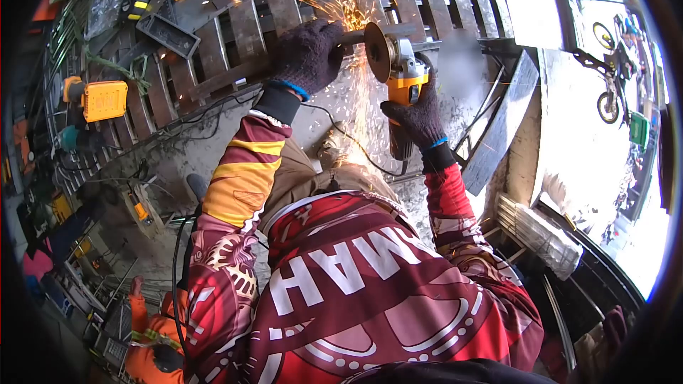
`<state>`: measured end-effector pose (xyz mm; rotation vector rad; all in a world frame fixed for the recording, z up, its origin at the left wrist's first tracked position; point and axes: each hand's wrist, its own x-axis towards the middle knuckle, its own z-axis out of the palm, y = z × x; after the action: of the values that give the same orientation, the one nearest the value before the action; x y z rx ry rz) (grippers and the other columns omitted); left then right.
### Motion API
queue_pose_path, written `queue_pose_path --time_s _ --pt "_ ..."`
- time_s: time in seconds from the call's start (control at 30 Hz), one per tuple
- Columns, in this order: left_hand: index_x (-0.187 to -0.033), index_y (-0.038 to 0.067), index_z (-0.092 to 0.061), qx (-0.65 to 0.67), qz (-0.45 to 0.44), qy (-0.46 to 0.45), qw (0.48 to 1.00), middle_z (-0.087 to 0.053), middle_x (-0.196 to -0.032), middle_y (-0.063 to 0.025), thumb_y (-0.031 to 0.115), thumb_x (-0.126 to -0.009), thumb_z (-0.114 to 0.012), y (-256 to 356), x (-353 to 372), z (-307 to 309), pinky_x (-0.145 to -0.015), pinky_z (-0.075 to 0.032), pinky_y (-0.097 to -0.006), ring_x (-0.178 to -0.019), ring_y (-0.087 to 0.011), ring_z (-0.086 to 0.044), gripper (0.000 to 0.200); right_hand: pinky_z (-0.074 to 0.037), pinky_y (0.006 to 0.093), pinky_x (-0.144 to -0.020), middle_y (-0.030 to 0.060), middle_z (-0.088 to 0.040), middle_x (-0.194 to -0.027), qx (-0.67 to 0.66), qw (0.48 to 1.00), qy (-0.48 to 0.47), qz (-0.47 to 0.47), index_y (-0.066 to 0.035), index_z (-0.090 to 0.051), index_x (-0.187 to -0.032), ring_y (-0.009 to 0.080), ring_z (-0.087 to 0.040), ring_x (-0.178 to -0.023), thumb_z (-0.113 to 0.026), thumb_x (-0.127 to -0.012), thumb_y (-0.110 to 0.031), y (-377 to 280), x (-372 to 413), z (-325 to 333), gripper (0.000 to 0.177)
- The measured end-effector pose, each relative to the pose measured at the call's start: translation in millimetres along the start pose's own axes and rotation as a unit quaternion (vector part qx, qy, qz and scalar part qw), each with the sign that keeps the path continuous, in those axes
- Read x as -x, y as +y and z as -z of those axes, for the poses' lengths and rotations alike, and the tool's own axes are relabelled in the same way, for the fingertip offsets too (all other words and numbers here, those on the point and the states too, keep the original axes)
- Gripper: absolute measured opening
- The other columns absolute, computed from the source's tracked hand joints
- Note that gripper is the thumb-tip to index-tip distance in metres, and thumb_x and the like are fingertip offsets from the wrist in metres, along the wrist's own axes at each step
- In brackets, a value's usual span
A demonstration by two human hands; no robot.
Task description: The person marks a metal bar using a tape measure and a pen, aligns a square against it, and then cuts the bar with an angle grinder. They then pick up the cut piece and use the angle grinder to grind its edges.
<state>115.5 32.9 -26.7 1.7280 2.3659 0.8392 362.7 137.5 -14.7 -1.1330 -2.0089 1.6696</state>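
Note:
In the head view, my right hand (pixel 416 115), in a dark knit glove, is wrapped round a yellow and grey angle grinder (pixel 404 89). Its round disc (pixel 378 52) meets a dark metal bar (pixel 350 38), and orange sparks spray from the contact, both up over the slats and down towards my legs. Gloved the same way, my left hand (pixel 310 55) is closed on the bar, to the left of the disc. The bar lies over the slatted metal bench (pixel 249 28). A black cord hangs below the grinder; my left fingertips are partly hidden.
A yellow boxed tool (pixel 105 101) and a rectangular metal frame (pixel 168 35) rest on the bench's left. A grey plank (pixel 502 122) leans at right. Cables cross the concrete floor. Another person in orange (pixel 153 345) is at lower left; a motorcycle (pixel 613 75) stands far right.

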Motion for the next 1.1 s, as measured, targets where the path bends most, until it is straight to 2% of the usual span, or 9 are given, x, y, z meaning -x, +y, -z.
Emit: queue_pose_path --time_s 0.37,0.43,0.53,0.63,0.77,0.97,1.1 --pt "-0.124 0.013 -0.069 0.003 -0.007 0.003 1.0 -0.069 -0.118 -0.0127 0.027 -0.087 -0.072 -5.1 0.2 -7.0 -0.091 -0.054 -0.0495 -0.108 -0.0353 -0.068 0.04 -0.05 0.0419 -0.103 0.0184 -0.057 -0.135 0.008 1.0 -0.003 0.002 -0.014 -0.025 -0.157 0.0298 -0.058 -0.12 -0.088 -0.064 -0.009 9.5 -0.2 1.6 0.113" --pt "-0.117 0.011 -0.07 0.004 -0.027 0.044 0.999 -0.071 -0.116 -0.0151 0.024 -0.085 -0.074 -7.7 0.5 -11.7 -0.088 -0.056 -0.05 -0.105 -0.0373 -0.069 0.035 -0.05 0.0419 -0.102 0.0179 -0.058 -0.135 0.001 1.0 -0.006 -0.001 -0.014 -0.024 -0.157 0.0295 -0.058 -0.12 -0.088 -0.064 -0.009 9.9 -0.2 2.0 0.113" --pt "-0.125 0.013 -0.068 0.002 -0.002 -0.003 1.0 -0.069 -0.118 -0.0129 0.027 -0.086 -0.071 -4.6 0.9 -5.6 -0.09 -0.054 -0.0511 -0.107 -0.0356 -0.069 0.041 -0.05 0.0418 -0.102 0.0175 -0.058 -0.135 0.011 1.0 -0.002 0.014 -0.014 -0.025 -0.156 0.0299 -0.059 -0.119 -0.089 -0.064 -0.009 16.6 -1.6 2.6 0.113" --pt "-0.118 0.011 -0.07 0.006 0.009 -0.002 1.0 -0.071 -0.115 -0.0147 0.025 -0.086 -0.073 -1.3 -0.7 -3.7 -0.086 -0.056 -0.05 -0.104 -0.0381 -0.069 0.035 -0.05 0.0416 -0.102 0.0172 -0.057 -0.135 0.028 1.0 0.002 0.008 -0.014 -0.026 -0.156 0.0303 -0.059 -0.12 -0.089 -0.063 -0.01 11.1 -0.1 1.5 0.113" --pt "-0.119 0.011 -0.07 -0.004 0.002 -0.005 1.0 -0.07 -0.116 -0.0151 0.025 -0.086 -0.073 -0.2 -1.3 -1.2 -0.086 -0.056 -0.0499 -0.103 -0.0386 -0.069 0.036 -0.049 0.0414 -0.103 0.0172 -0.057 -0.135 0.04 0.999 0.003 0.015 -0.013 -0.026 -0.156 0.0302 -0.058 -0.121 -0.089 -0.063 -0.01 11.1 -0.8 1.9 0.113" --pt "-0.12 0.01 -0.069 -0.014 -0.01 -0.018 1.0 -0.069 -0.116 -0.0165 0.025 -0.086 -0.073 -1.0 -0.7 -0.3 -0.086 -0.056 -0.05 -0.103 -0.0392 -0.068 0.037 -0.05 0.0411 -0.103 0.0162 -0.058 -0.134 -0.02 1.0 -0.007 -0.013 -0.014 -0.025 -0.156 0.0289 -0.058 -0.12 -0.087 -0.063 -0.007 0.4 -0.1 -0.5 0.112" --pt "-0.121 0.011 -0.069 0.005 -0.015 0.01 1.0 -0.069 -0.114 -0.0148 0.024 -0.085 -0.073 -3.4 -1.9 -4.2 -0.087 -0.055 -0.0498 -0.103 -0.0377 -0.069 0.039 -0.05 0.0412 -0.102 0.0157 -0.059 -0.132 -0.019 0.999 -0.009 -0.025 -0.015 -0.025 -0.156 0.0286 -0.059 -0.117 -0.086 -0.064 -0.006 -0.9 0.0 -0.2 0.111"
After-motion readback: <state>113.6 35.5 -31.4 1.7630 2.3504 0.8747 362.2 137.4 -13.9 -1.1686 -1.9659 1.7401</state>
